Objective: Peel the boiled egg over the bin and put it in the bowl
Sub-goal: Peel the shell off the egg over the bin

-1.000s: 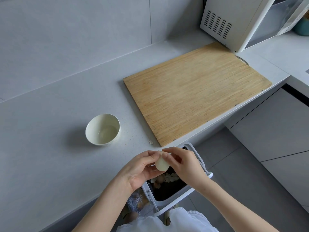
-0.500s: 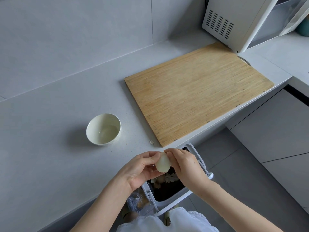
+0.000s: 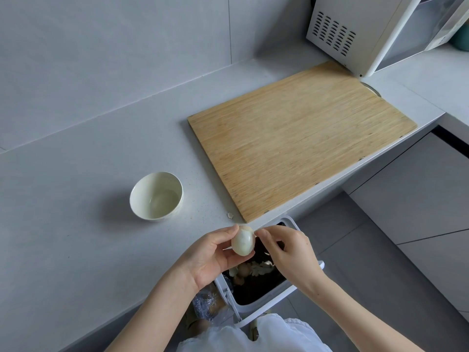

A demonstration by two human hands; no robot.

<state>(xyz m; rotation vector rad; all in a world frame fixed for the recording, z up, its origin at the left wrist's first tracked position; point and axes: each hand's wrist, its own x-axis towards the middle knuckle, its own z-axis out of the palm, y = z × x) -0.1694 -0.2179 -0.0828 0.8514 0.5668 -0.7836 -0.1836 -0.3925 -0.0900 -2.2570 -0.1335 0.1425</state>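
Note:
My left hand [image 3: 212,255] holds the boiled egg [image 3: 243,240] between thumb and fingers at the counter's front edge, over the open white bin [image 3: 276,299]. The egg is mostly white, with a patch of tan shell at its far end. My right hand [image 3: 286,252] is just right of the egg, fingers curled, its fingertips at the egg's upper right side; whether they pinch a bit of shell I cannot tell. Shell pieces lie in the bin. The cream bowl [image 3: 142,189] stands on the counter to the left, a little liquid at its bottom.
A wooden cutting board [image 3: 299,138] lies on the grey counter [image 3: 76,224] behind the bin. A shell fragment [image 3: 230,215] sits beside the board's near corner. A white microwave [image 3: 360,34] stands at the back right. Grey cabinet fronts [image 3: 418,199] lie to the right.
The egg has turned in my left hand, and more of its white side shows. My right hand has drawn slightly to the right, off the top of the egg.

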